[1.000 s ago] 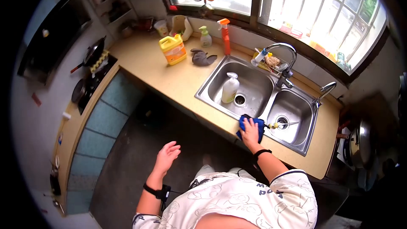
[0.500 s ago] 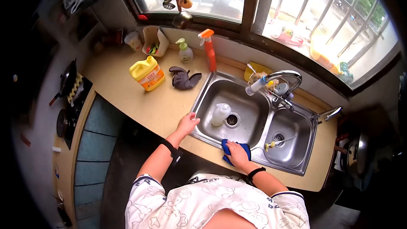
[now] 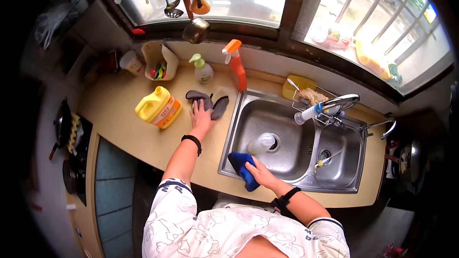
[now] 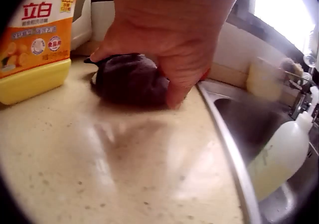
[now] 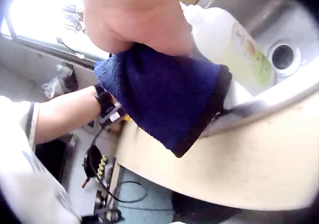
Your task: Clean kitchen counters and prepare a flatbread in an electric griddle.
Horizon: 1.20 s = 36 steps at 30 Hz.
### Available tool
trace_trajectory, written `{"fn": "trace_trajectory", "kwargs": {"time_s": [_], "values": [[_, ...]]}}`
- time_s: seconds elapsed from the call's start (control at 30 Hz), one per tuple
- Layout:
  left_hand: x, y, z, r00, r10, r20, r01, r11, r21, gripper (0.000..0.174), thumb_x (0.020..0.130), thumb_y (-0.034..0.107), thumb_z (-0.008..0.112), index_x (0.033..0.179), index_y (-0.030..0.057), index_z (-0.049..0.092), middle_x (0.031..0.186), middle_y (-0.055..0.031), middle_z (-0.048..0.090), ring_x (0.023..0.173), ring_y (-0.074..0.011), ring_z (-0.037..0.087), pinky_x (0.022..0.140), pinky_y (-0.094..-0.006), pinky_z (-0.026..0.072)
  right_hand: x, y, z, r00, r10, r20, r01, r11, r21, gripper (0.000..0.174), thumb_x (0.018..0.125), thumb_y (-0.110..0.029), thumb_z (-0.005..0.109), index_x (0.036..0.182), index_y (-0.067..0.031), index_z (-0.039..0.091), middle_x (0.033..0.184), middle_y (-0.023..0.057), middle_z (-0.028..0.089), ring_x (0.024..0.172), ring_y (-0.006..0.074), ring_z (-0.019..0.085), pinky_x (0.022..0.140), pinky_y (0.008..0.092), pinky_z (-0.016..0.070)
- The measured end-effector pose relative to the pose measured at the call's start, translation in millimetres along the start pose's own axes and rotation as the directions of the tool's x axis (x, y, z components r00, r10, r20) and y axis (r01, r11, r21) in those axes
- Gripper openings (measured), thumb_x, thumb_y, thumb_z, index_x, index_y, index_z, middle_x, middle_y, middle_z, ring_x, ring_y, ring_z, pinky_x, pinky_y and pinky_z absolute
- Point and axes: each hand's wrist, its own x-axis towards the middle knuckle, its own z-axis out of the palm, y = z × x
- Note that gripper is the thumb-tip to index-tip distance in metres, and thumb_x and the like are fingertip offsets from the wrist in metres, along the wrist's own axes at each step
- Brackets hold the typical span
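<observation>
A blue cloth (image 3: 245,171) with a dark edge is in my right hand (image 3: 262,172), which grips it at the sink's front left edge. In the right wrist view the cloth (image 5: 159,94) hangs from the hand over the rim. My left hand (image 3: 202,120) rests on a crumpled grey cloth (image 3: 220,108) on the counter, fingers spread across it. The left wrist view has the thumb down beside the grey cloth (image 4: 130,79). A white pump bottle (image 3: 261,143) lies tilted in the large sink basin (image 3: 291,162), close to the blue cloth.
A yellow detergent jug (image 3: 159,107) stands left of my left hand. Behind are a green-topped pump bottle (image 3: 202,70) and an orange spray bottle (image 3: 236,69). The faucet (image 3: 342,100) arches over the sink. A yellow-headed pump (image 3: 319,164) lies in the small basin.
My left hand has moved forward from beside the counter onto the grey cloth. My right hand has shifted left along the sink's front edge and lifted the blue cloth. The white bottle leans over more.
</observation>
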Motion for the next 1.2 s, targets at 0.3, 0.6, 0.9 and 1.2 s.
{"fn": "trace_trajectory", "kwargs": {"time_s": [0.3, 0.6, 0.9, 1.2], "values": [[-108.3, -89.4, -13.6, 0.955, 0.229, 0.189, -0.222, 0.973, -0.063, 0.027, 0.063, 0.013, 0.065, 0.086, 0.0011, 0.066, 0.125, -0.0122, 0.045, 0.109, -0.0324, 0.044, 0.089, -0.0413, 0.0445, 185.4, -72.2, 14.8, 0.565, -0.604, -0.562, 0.193, 0.759, -0.622, 0.047, 0.086, -0.023, 0.056, 0.127, -0.0043, 0.043, 0.127, 0.0165, 0.048, 0.118, 0.0329, 0.045, 0.099, 0.0356, 0.0341], [-202.0, -150.6, -23.2, 0.965, 0.076, 0.251, -0.029, 0.982, -0.186, 0.018, 0.065, 0.015, 0.070, 0.077, 0.0046, 0.062, 0.130, -0.0149, 0.042, 0.112, -0.0343, 0.042, 0.090, -0.0397, 0.0417, 236.4, -29.9, 71.5, 0.890, -0.455, -0.020, 0.023, 0.089, -0.996, 0.052, 0.083, -0.042, 0.052, 0.129, -0.0179, 0.046, 0.143, 0.0080, 0.030, 0.133, 0.0341, 0.021, 0.104, 0.0587, 0.0148], [-179.6, -170.2, -3.1, 0.978, 0.057, 0.200, 0.007, 0.953, -0.303, 0.025, 0.061, 0.016, 0.077, 0.071, 0.0048, 0.057, 0.135, -0.0170, 0.039, 0.108, -0.0333, 0.044, 0.089, -0.0375, 0.0427, 251.9, -46.4, 67.2, 0.903, -0.412, -0.120, -0.069, 0.136, -0.988, 0.064, 0.081, -0.044, 0.052, 0.136, -0.0164, 0.035, 0.146, 0.0076, 0.024, 0.136, 0.0302, 0.016, 0.105, 0.0575, 0.0120], [-176.4, -169.1, -3.7, 0.986, 0.059, 0.156, -0.002, 0.939, -0.343, 0.026, 0.058, 0.015, 0.078, 0.065, 0.0059, 0.055, 0.134, -0.0188, 0.041, 0.104, -0.0348, 0.045, 0.087, -0.0374, 0.0428, 256.9, -41.8, 104.7, 0.911, -0.403, 0.088, 0.133, 0.084, -0.988, 0.061, 0.078, -0.034, 0.058, 0.134, -0.0181, 0.039, 0.143, 0.0079, 0.029, 0.134, 0.0318, 0.020, 0.104, 0.0592, 0.0159]]}}
